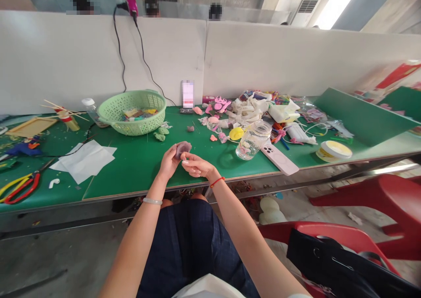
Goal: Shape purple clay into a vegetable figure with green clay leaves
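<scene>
A flattened piece of greyish-purple modelling clay [183, 148] is held above the front edge of the green table [131, 157]. My left hand [169, 161] grips it from the left, with the fingers behind it. My right hand [197, 164] has its thumb and fingers closed at the clay's lower right edge. Beyond the hands, a small purple lump [190, 129] lies on the table. Green clay lumps [161, 134] sit to the left of it, and a small pink piece [213, 138] to the right.
A green basket [138, 125] stands at the back left, near white paper sheets [83, 160] and red-yellow pliers [24, 186]. On the right are a clear jar [251, 142], a pink phone [279, 158], a lidded tub [333, 151] and a heap of wrappers. Another phone [187, 94] leans against the partition.
</scene>
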Demonstrator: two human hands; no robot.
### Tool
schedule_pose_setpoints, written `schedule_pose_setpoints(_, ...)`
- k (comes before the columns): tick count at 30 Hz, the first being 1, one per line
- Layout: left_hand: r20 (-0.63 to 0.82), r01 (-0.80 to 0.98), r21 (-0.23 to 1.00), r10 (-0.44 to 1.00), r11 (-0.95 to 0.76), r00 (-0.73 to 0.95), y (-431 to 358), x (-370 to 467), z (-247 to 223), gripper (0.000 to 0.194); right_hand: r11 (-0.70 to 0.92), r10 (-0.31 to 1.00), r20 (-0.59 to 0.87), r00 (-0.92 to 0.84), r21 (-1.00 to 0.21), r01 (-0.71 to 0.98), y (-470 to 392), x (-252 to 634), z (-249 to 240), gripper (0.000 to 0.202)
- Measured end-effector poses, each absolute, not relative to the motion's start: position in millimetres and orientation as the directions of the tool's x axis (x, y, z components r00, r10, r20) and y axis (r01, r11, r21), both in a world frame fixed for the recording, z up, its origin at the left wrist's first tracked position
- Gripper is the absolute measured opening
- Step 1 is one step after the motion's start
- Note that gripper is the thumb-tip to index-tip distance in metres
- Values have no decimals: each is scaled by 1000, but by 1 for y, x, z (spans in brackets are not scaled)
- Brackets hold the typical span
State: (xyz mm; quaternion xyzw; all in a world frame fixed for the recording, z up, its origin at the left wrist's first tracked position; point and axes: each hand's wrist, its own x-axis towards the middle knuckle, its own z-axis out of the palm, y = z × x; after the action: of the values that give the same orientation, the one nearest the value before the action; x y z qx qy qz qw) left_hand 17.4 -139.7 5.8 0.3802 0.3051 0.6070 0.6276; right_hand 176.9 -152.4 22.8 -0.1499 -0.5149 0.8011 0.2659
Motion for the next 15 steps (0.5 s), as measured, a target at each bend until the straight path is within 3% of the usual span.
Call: schedule_pose_setpoints(15, 127, -508, 861, 980, -32, 153, -143, 17, 10, 43, -342, 643, -11, -765, -899, -274, -154, 177, 28, 47)
